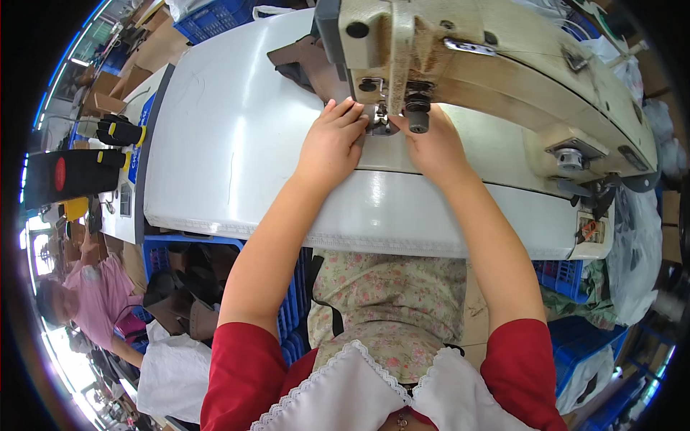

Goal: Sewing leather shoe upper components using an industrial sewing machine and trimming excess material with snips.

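Brn/blk mat'l (320, 68) on wht tbl (215, 129).

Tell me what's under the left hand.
The white table shows around the left hand, and a brown piece of material extends beyond its fingers. Whatever lies directly beneath the palm and fingers is covered.

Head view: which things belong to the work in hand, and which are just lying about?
In use:
- sewing machine
- brown piece, by the left hand
- right hand, near the needle area
- white tabletop

Apparently just lying about:
- upper-left blue crate
- clear plastic at right
- white bag
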Tool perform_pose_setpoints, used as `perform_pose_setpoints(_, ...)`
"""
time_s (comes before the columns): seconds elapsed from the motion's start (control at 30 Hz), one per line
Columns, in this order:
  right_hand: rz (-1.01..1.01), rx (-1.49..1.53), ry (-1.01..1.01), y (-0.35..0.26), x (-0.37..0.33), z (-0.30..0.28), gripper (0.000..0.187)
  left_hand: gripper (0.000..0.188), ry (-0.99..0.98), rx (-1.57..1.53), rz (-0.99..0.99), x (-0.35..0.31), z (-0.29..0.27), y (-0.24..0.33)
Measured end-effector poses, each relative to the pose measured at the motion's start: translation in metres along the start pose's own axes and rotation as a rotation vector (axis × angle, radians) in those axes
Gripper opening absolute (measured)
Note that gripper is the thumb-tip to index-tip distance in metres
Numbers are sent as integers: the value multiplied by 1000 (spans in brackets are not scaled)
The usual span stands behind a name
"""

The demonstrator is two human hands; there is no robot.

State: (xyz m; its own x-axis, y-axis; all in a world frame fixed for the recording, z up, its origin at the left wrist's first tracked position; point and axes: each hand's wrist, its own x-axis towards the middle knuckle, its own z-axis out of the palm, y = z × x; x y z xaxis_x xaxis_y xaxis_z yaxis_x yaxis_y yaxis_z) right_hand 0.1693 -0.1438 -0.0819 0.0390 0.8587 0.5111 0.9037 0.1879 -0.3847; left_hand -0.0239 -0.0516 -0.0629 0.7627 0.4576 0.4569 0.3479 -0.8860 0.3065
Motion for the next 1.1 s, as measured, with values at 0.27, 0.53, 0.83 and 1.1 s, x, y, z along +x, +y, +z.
perform_pose_setpoints(0.27,45,253,167,-45,-56,-105,34,46,-307,222,165,8,-41,-16)
perform_pose_setpoints(0.53,733,-211,994,151,-152,-317,45,33,-292,541,527,38,-38,-28)
perform_pose_setpoints(0.83,764,-42,780,187,-104,-358,49,29,-286,524,485,33,-31,-39)
perform_pose_setpoints(1.1,713,401,1171,202,-190,-297,43,31,-367,465,437,45,-33,-25)
